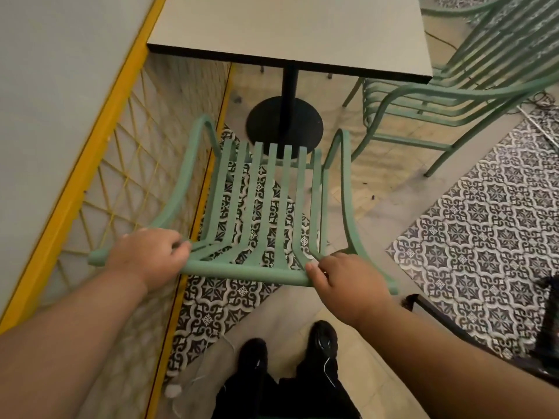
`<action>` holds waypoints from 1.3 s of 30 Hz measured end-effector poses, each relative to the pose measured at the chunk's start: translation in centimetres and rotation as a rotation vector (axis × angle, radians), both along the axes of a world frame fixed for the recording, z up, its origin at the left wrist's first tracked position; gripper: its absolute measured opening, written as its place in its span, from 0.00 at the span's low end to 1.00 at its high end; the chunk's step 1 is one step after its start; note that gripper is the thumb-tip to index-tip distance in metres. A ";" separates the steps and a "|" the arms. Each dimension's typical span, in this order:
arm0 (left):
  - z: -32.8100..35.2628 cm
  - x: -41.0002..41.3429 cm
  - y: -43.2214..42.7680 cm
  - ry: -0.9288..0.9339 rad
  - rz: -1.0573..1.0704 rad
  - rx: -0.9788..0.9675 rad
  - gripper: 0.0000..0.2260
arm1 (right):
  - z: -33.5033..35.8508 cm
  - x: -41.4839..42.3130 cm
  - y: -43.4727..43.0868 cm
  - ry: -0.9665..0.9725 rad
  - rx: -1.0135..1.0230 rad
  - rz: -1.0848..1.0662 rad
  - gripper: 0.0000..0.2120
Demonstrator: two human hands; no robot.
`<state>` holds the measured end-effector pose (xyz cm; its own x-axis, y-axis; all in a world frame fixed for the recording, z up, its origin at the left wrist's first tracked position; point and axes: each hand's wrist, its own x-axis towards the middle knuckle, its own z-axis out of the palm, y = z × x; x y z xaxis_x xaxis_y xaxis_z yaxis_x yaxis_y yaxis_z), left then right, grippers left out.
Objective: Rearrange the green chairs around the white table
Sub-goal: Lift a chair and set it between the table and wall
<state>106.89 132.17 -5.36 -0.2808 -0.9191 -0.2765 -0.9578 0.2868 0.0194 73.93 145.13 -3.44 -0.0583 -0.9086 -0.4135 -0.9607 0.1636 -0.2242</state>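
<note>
Head view looks down on a floor (pixel 375 207) that is part plain beige and part covered with black-and-white patterned tiles (pixel 484 237). On the left side stands a pale wall panel with a yellow frame (pixel 99 140) and a yellow wire lattice (pixel 136 164) below it. The white bench (pixel 287 28) has a dark edge and stands on a black post with a round black base (pixel 284 122). One green slatted chair (pixel 266 201) stands between the person and the bench, its seat front near the round base. A stack of green chairs (pixel 453 95) stands at the right side of the bench, partly under its corner.

Both arms reach forward and down. The left hand (pixel 151 255) is clenched around the top rail of the near chair at its left end. The right hand (pixel 344 282) grasps the same rail at its right end, fingers curled over it. Black shoes (pixel 323 337) show below.
</note>
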 end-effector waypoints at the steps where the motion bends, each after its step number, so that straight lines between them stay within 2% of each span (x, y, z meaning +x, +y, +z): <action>1: -0.2 0.0 0.0 0.008 -0.004 -0.002 0.20 | -0.2 -0.2 0.0 0.004 -0.005 0.002 0.34; 5: -0.8 0.7 -0.3 0.053 -0.030 0.007 0.24 | -0.9 -0.1 -0.1 0.009 -0.041 -0.014 0.33; 8: -0.8 1.4 -0.7 0.087 -0.110 0.084 0.29 | -1.3 -0.1 0.0 0.047 -0.051 -0.010 0.34; 11: -0.3 1.6 -0.8 0.065 -0.201 0.153 0.38 | -1.6 -0.3 0.1 0.084 -0.050 0.008 0.39; 13: -0.1 1.2 -0.5 0.044 -0.219 0.099 0.42 | -1.8 -0.2 0.1 0.106 -0.050 -0.005 0.43; 16: -0.1 0.6 0.1 0.048 -0.195 -0.090 0.46 | -2.0 0.6 -0.2 0.171 -0.042 -0.051 0.50; 21: 0.5 0.1 0.7 -0.013 -0.123 -0.017 0.46 | -2.1 1.2 -0.1 0.183 -0.148 -0.084 0.41; 27: 0.2 0.1 0.5 -0.002 -0.135 -0.016 0.45 | -2.1 1.3 0.0 0.232 -0.102 -0.098 0.47; 39: 0.9 -0.5 -0.2 -0.030 -0.142 0.012 0.46 | -1.7 1.0 -1.0 0.229 -0.084 -0.046 0.48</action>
<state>106.41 131.96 -4.46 -0.3993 -0.8673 -0.2971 -0.9078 0.4194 -0.0043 74.98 144.12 -5.15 -0.1837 -0.9334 -0.3081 -0.9801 0.1980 -0.0155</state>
